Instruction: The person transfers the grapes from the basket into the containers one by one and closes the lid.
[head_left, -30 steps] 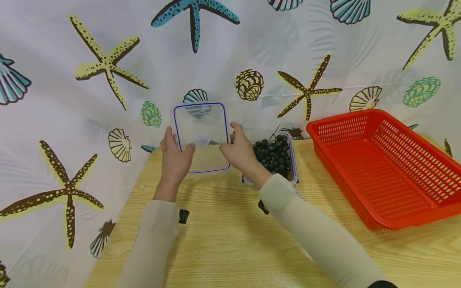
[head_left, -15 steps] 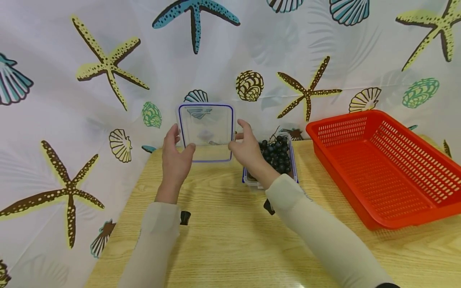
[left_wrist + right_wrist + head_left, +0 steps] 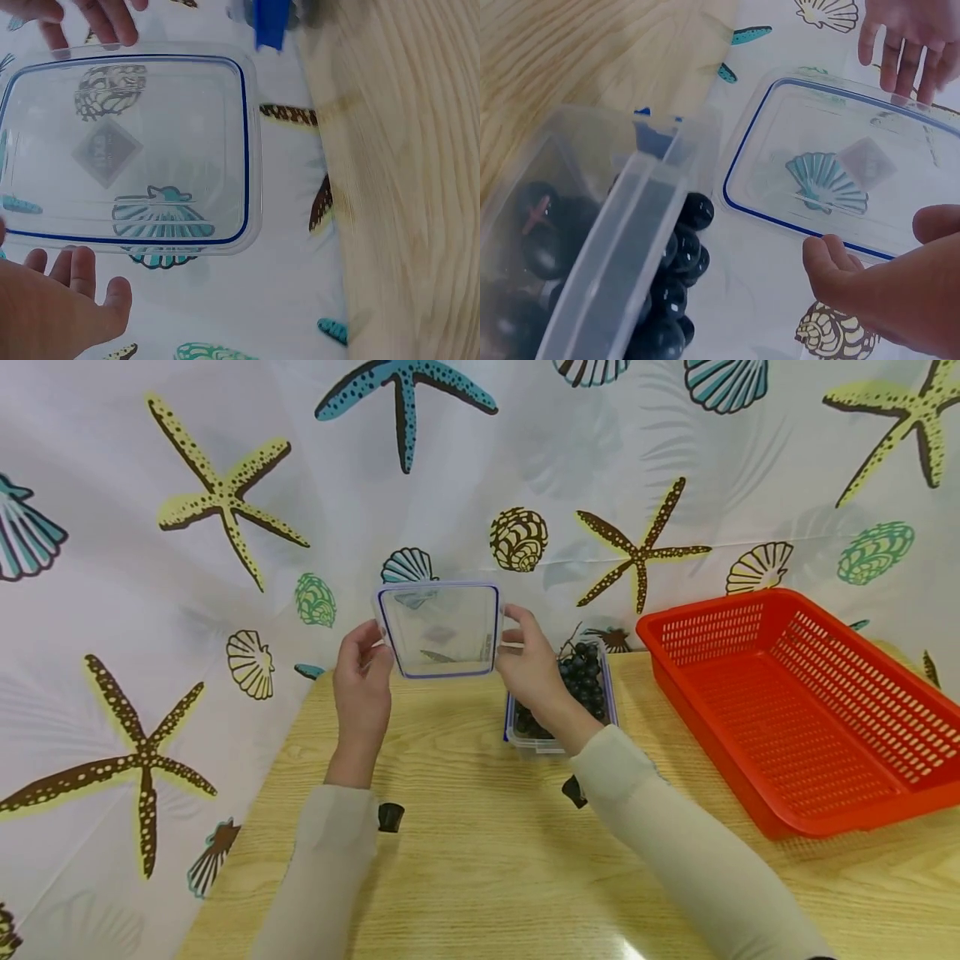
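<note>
Clear rectangular lid now rising higher, shifting right toward grape box at desk's back edge; left hand, right hand pinching opposite edges, fingertips seemingly curled.

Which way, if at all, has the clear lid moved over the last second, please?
Yes. The clear lid has moved up and right, closer to the grape container on the table.

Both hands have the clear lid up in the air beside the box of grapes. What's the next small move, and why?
Probably carry the lid to the right and lower it over the box of grapes. The left hand and right hand hold the lid by opposite edges, raised above the table, left of the box, and the box stands open with the grapes uncovered.
</note>
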`<action>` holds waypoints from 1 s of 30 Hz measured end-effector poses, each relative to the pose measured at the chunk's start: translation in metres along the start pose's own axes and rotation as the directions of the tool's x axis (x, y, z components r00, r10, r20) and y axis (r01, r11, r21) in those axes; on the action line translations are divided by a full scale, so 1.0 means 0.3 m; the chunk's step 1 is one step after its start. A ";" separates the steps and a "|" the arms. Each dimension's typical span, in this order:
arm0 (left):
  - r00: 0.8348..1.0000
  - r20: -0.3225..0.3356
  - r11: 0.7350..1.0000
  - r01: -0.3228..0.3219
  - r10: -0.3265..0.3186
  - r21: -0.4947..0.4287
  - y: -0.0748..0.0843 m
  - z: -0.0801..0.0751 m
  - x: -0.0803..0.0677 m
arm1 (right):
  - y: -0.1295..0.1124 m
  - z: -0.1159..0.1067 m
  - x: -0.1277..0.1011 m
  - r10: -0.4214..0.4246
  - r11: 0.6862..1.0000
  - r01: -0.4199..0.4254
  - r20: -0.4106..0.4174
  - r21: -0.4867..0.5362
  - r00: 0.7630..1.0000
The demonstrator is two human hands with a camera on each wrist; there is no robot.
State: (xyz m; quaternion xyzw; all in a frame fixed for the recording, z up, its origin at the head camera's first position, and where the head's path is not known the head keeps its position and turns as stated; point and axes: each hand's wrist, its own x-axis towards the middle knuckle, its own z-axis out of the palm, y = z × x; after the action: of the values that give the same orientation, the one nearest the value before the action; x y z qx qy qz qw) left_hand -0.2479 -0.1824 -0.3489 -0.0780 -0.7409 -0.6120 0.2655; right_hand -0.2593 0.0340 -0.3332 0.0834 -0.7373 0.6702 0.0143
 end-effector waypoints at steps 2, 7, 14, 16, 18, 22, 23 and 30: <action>1.000 -0.017 0.998 -0.011 0.010 -0.062 -0.002 0.003 0.001 | 0.003 -0.016 -0.001 -0.025 0.999 0.025 0.004 0.033 1.000; 0.998 -0.063 0.990 0.004 -0.013 -0.139 -0.003 0.014 0.002 | 0.009 -0.056 -0.002 -0.086 0.989 0.087 -0.011 0.119 0.996; 0.992 -0.082 0.975 0.075 -0.095 -0.211 -0.005 0.041 -0.011 | 0.027 -0.087 0.000 -0.074 0.965 0.088 -0.065 0.248 0.995; 0.990 -0.093 0.974 0.086 -0.107 -0.209 -0.007 0.054 -0.016 | 0.032 -0.088 -0.001 -0.074 0.955 0.093 -0.078 0.281 0.994; 0.989 -0.094 0.971 0.087 -0.111 -0.223 -0.011 0.069 -0.021 | 0.036 -0.085 -0.004 -0.078 0.955 0.103 -0.102 0.277 0.992; 0.986 -0.083 0.947 0.116 -0.146 -0.298 -0.016 0.106 -0.029 | 0.037 -0.071 -0.020 -0.088 0.973 0.116 -0.146 0.199 0.985; 0.983 -0.078 0.940 0.131 -0.163 -0.316 -0.018 0.116 -0.032 | 0.038 -0.068 -0.024 -0.090 0.976 0.118 -0.152 0.184 0.984; 0.964 -0.014 0.921 0.249 -0.265 -0.299 -0.027 0.189 -0.044 | 0.050 -0.085 -0.035 -0.055 0.990 0.068 -0.110 0.120 0.992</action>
State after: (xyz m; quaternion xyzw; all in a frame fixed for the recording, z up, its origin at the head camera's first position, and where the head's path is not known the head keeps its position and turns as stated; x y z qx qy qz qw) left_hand -0.2573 -0.1277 -0.3686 -0.0022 -0.6378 -0.7468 0.1883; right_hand -0.2535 0.0616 -0.3467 0.0710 -0.6896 0.7174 0.0688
